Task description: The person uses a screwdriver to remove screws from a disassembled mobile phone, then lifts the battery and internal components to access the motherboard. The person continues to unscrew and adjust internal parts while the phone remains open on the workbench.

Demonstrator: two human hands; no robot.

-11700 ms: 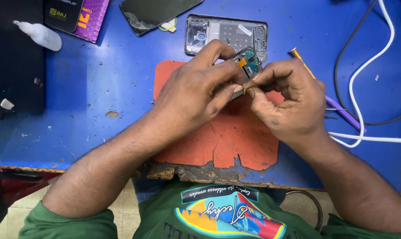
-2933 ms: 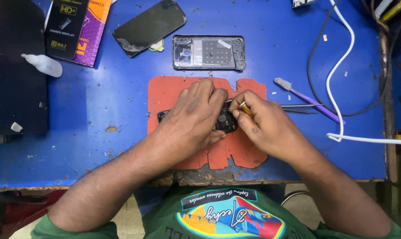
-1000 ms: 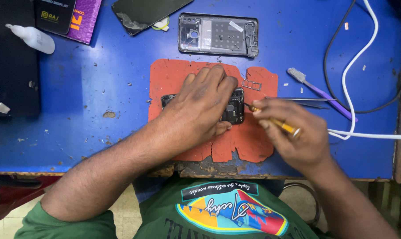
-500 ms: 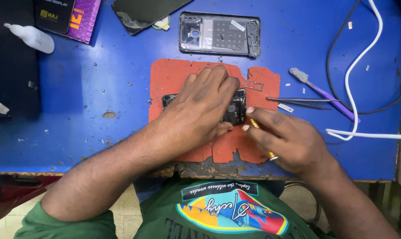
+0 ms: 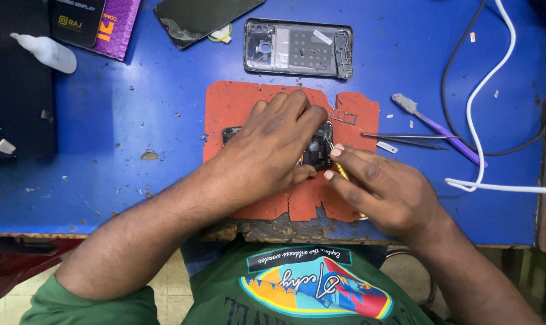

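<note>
The left hand (image 5: 273, 147) lies palm-down over an opened dark phone (image 5: 317, 150) on the orange work mat (image 5: 237, 102), fingers spread and pressing it flat, so most of the phone body is hidden and only its right end with the exposed board shows. The right hand (image 5: 384, 189) is closed in a pencil-like grip on a thin yellow-handled tool (image 5: 340, 170), whose tip meets the phone's inner parts just beside the left fingertips.

To do this step well, it seems best to keep the left hand's pressure even so the phone cannot pivot on the mat, and to keep the tool aligned with whatever it engages (the tip itself is too small to make out) so it does not slip across the board. Light force from the fingertips rather than the wrist would likely give finer control.

Near at hand on the blue table (image 5: 134, 120) lie tweezers (image 5: 405, 138), a purple brush (image 5: 432, 123) and a small metal piece (image 5: 386, 146); the empty phone frame (image 5: 298, 48) rests just above the mat.
</note>
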